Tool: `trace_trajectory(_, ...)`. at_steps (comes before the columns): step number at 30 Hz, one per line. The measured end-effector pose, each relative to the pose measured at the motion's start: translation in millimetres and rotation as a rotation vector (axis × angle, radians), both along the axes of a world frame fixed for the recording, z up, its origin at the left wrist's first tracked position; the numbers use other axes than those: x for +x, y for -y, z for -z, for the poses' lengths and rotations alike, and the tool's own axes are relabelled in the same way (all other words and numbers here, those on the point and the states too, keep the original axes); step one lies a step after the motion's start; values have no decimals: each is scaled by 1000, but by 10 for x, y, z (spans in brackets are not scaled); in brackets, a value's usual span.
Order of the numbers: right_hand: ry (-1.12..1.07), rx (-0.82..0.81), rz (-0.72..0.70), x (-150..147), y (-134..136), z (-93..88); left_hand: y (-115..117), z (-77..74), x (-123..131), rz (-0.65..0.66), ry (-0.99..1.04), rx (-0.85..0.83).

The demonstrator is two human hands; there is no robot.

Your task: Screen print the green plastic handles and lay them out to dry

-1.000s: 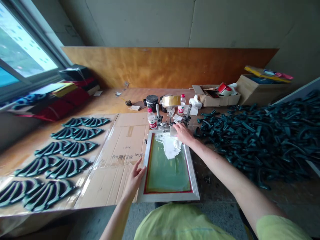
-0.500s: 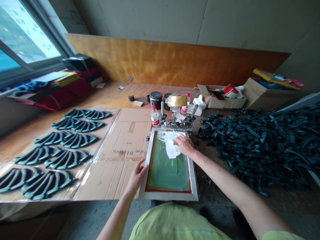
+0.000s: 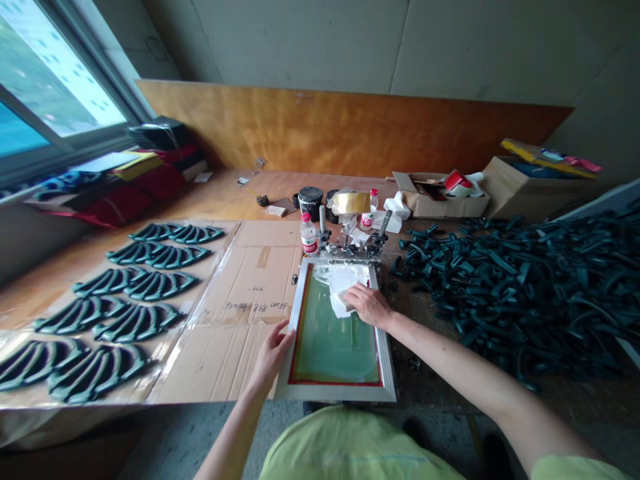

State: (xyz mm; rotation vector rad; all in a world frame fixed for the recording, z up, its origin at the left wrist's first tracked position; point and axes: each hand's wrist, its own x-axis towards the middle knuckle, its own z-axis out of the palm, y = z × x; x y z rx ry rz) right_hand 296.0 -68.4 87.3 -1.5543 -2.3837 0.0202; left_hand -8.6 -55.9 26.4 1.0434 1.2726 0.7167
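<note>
Frame (image 3: pixel 340 393), where does it lie?

Right in front of you, at the near edge of the table, its far end against a metal fixture (image 3: pixel 357 252) with two upright posts.

And your right hand (image 3: pixel 371 307)?

You have it over the far half of the green mesh (image 3: pixel 325 353), fingers pinched on a pale flat piece (image 3: pixel 349 301) that they mostly hide. It sits at the edge of a thick white patch (image 3: pixel 339 277) near the frame's far end.

Your left?

Your left hand (image 3: pixel 273 350) touches the frame's left side. I can't tell whether you are gripping it or only resting there.

What else is around you?

On your left, cardboard (image 3: pixel 215 360) carries fan-shaped dark green pieces (image 3: pixel 103 380) in five rows of two. On your right is a heap of loose dark green parts (image 3: pixel 530 293). A red-capped bottle (image 3: pixel 309 241) stands just beyond the frame's far left corner, with a black tub (image 3: pixel 311 208) behind it.
</note>
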Motion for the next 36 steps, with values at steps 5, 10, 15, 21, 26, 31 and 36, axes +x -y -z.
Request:
trace_trajectory(5, -90, -55, -22, 96, -18, -120, 17, -111, 3, -14, 6, -12)
trace_trajectory(10, -71, -175, 273, 152, -659, -502, 8, -501, -34, 42, 53, -40)
trace_trajectory(15, -19, -7, 556, 500, -766, -752, -188, -1049, -16, 25, -2, 79)
trace_trajectory(21, -207, -108, 770, 870, -196, -205, -693, -1665, 417, -47, 270, 403)
trace_trajectory(26, -214, -204, 382, 461, 104, 394, -849, -1778, 632, -154, 378, 393)
trace_trajectory(31, -208, -106, 388, -27, 258, 275, -168, -997, 790, 33, 212, -84)
trace_trajectory(36, -126, 53, -25, -544, 500, 209, 280, -315, 794, 106, 229, -402)
